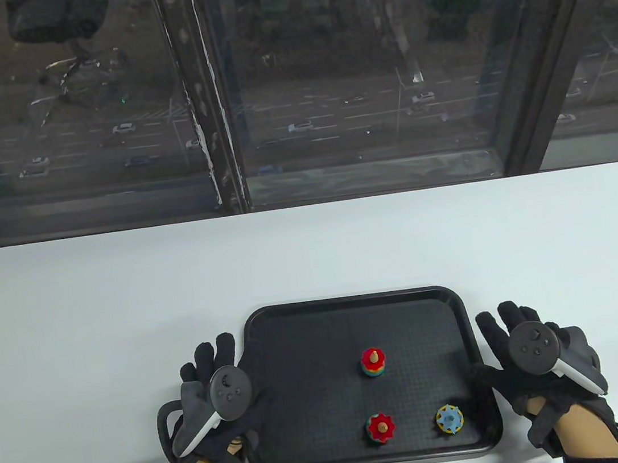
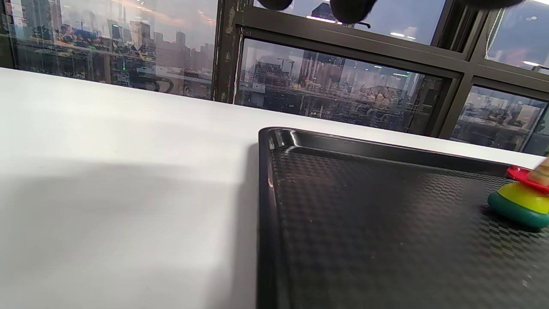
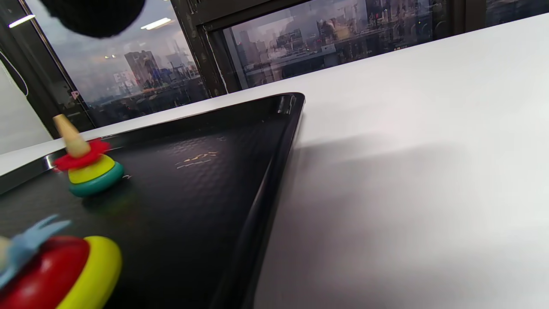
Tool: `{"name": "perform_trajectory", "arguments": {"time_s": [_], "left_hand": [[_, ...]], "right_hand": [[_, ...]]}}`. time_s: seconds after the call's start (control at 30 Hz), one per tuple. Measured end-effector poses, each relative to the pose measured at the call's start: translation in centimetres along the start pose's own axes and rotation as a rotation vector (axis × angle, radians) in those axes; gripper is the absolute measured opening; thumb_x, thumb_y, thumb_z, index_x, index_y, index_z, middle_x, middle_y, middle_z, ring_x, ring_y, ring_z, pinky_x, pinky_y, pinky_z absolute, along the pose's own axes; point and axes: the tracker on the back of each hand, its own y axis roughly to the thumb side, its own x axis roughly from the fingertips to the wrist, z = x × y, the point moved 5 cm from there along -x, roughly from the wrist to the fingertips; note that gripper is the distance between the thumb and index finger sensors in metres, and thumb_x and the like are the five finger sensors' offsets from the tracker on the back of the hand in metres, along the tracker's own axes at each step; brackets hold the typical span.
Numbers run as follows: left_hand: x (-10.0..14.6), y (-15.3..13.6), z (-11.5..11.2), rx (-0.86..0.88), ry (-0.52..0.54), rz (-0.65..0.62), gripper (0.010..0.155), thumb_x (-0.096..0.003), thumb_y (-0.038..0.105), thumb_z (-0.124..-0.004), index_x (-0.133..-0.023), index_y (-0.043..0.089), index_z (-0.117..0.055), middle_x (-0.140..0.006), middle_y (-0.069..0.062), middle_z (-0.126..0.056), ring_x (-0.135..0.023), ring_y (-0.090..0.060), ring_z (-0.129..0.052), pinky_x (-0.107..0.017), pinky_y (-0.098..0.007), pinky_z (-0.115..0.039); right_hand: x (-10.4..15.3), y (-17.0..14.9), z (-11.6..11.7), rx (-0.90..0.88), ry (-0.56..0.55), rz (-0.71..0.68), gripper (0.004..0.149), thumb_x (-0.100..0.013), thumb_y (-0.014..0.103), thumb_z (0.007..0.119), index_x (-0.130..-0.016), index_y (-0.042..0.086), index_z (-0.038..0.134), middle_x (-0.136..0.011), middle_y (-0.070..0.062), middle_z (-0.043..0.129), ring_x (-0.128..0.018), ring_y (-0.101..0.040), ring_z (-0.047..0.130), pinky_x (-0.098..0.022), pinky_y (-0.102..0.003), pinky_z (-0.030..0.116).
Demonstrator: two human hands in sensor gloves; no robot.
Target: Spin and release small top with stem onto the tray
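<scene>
Table view: 3 tops on 1 tray (image 1: 254,331), 2 hands (image 1: 217,396) (image 1: 539,354) w/ fingers spread, holding nothing.

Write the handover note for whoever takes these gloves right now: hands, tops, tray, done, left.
Left hand: open, holds nothing, lies at the tray's left edge.
Right hand: open, holds nothing, just off the tray's right edge.
Tray: black, on the white table, between the hands.
Tops: three on the tray. Far red-topped top, tilted in the right wrist view; near red-topped top; blue-topped top at near right.
Done: cannot tell from these views whether any top has been spun.
Left: likely pinch a stem, twist, release over the tray.
</scene>
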Motion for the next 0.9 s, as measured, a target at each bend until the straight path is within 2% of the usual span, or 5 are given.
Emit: {"name": "perform_trajectory", "arguments": {"time_s": [0.9], "left_hand": [[-0.02, -0.04, 0.22, 0.010, 0.004, -0.005, 0.083, -0.0368, 0.076, -0.054, -0.113, 0.049, -0.035, -0.130, 0.002, -0.018, -0.119, -0.039, -0.018, -0.082, -0.064, -0.025]], "right_hand": [[-0.11, -0.10, 0.39, -0.007, 0.037, 0.016, 0.085, -0.042, 0.069, 0.058, -0.109, 0.036, 0.018, -0.113, -0.011, 0.001, -0.105, -0.048, 0.008, -0.068, -0.070, 0.020]]}}
